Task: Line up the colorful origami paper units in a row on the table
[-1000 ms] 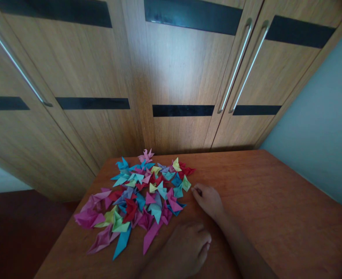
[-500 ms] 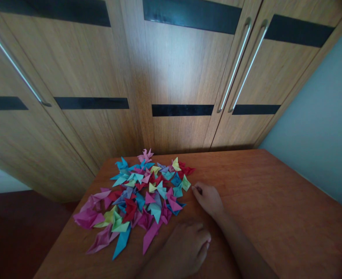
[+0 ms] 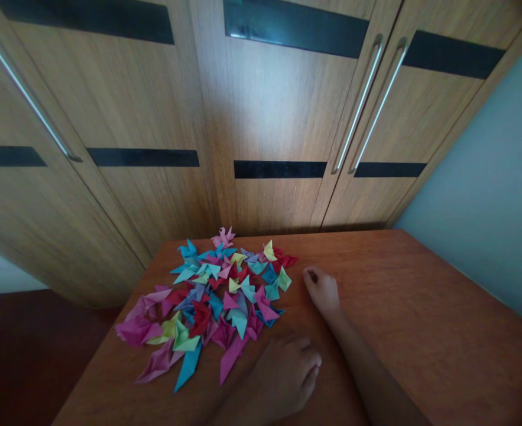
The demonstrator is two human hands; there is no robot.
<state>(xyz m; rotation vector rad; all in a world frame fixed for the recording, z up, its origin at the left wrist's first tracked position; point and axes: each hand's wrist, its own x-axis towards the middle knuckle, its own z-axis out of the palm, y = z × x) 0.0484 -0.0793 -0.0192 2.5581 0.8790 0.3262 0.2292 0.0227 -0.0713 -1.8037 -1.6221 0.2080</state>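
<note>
folded paper pieces spread beside two low hands

the pieces lie in one crowded heap on the table, from the centre to the lower left of the frame. many overlap, probably because their sharp folds do not let them stack flat. the left hand, at bottom centre, has its fingers bent under; its palm is hidden, so i cannot tell whether it holds something. the right hand, right of centre, is loosely clenched, and no paper shows in it; the pale green piece lies nearest, a little apart. both hands are perhaps kept low so that the forearms can rest.

the table is reddish brown and looks smooth. behind it, wooden cabinet doors with black bands fill the upper frame. a pale wall stands at right, and dark floor shows at lower left.
</note>
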